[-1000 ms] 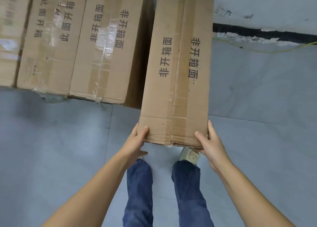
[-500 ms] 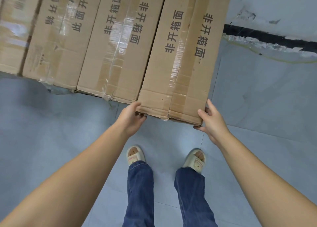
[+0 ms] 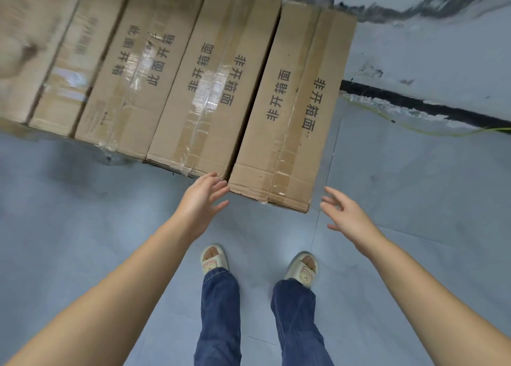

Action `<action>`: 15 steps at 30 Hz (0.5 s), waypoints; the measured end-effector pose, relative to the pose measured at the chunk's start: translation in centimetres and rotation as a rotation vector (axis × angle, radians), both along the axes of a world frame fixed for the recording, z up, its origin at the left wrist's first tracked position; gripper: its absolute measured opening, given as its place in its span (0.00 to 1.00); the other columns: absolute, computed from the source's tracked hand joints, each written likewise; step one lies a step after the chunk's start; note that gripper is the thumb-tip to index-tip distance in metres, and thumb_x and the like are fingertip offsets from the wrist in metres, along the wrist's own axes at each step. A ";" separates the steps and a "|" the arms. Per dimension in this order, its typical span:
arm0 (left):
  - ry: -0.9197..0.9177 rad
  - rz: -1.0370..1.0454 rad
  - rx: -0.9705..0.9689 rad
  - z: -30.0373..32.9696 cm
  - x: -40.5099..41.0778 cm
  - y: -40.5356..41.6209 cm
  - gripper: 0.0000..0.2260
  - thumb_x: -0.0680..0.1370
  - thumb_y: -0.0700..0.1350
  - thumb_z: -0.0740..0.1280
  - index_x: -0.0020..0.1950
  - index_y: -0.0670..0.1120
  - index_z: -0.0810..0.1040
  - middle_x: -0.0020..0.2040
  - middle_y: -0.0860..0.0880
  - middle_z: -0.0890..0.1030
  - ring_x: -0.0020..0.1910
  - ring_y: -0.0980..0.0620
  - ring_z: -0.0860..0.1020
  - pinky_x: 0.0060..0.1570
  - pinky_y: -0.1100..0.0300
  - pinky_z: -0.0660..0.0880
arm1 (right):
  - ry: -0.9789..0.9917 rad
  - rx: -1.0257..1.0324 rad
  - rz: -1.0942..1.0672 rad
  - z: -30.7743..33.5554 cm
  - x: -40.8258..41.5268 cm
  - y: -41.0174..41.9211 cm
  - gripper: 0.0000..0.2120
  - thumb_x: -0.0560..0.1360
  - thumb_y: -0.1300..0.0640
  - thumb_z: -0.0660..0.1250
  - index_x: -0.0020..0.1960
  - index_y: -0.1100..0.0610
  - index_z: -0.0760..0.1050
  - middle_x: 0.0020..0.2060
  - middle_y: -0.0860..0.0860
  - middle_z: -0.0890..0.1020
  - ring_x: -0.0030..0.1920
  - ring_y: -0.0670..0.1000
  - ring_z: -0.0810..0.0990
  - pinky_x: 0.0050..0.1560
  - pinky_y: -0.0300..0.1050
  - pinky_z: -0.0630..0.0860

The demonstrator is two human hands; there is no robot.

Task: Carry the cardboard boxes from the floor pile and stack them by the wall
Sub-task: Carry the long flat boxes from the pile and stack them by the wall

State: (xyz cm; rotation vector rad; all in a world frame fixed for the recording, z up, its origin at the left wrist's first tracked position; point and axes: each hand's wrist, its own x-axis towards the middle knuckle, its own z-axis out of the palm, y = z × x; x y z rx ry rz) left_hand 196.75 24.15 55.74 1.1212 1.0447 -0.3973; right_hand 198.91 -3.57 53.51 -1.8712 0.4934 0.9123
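Box (image 3: 293, 108): rightmost in row by wall (image 3: 442, 47), lying on floor (image 3: 83, 213), beside next box (image 3: 213, 89)
Long axis: running 6 to 12 o'clock, away from feet
Left hand (image 3: 201, 197): spread, holding nothing, fingertips at near left corner
Right hand (image 3: 345, 213): spread, holding nothing, just off near right corner at 3 o'clock
Nearer: left hand
Step, judged: box placed

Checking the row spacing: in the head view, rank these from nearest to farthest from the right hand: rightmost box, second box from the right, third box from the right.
From the right hand:
1. Rightmost box, just left of it.
2. Second box from the right, next along.
3. Third box from the right, farther left.
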 end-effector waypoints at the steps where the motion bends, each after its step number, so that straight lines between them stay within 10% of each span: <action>1: -0.032 -0.057 0.034 2.5 -0.4 0.1 0.17 0.83 0.42 0.56 0.72 0.44 0.65 0.66 0.41 0.74 0.61 0.49 0.77 0.63 0.48 0.72 | -0.047 -0.005 0.056 2.4 -0.6 -0.5 0.23 0.79 0.55 0.62 0.73 0.51 0.64 0.66 0.50 0.73 0.60 0.48 0.74 0.63 0.50 0.73; 8: -0.341 -0.398 0.230 18.7 -6.0 -1.4 0.12 0.81 0.42 0.61 0.65 0.48 0.73 0.54 0.47 0.83 0.55 0.51 0.81 0.58 0.53 0.75 | -0.337 0.049 0.196 17.4 -6.8 -4.1 0.17 0.79 0.57 0.63 0.62 0.40 0.68 0.54 0.39 0.78 0.52 0.32 0.76 0.51 0.23 0.69; 12: -0.506 -0.521 0.338 23.4 -10.4 -1.8 0.18 0.74 0.51 0.62 0.63 0.51 0.74 0.52 0.49 0.83 0.54 0.54 0.81 0.55 0.58 0.76 | -0.441 0.092 0.073 22.0 -11.7 -5.1 0.17 0.77 0.54 0.64 0.60 0.36 0.68 0.53 0.37 0.81 0.56 0.38 0.78 0.55 0.30 0.72; 15: -0.580 -0.573 0.368 25.0 -13.0 -1.0 0.24 0.69 0.59 0.63 0.63 0.51 0.74 0.52 0.52 0.83 0.53 0.54 0.81 0.56 0.59 0.77 | -0.499 0.098 -0.090 24.4 -15.8 -5.0 0.22 0.68 0.30 0.63 0.60 0.33 0.70 0.56 0.36 0.80 0.58 0.42 0.79 0.59 0.37 0.74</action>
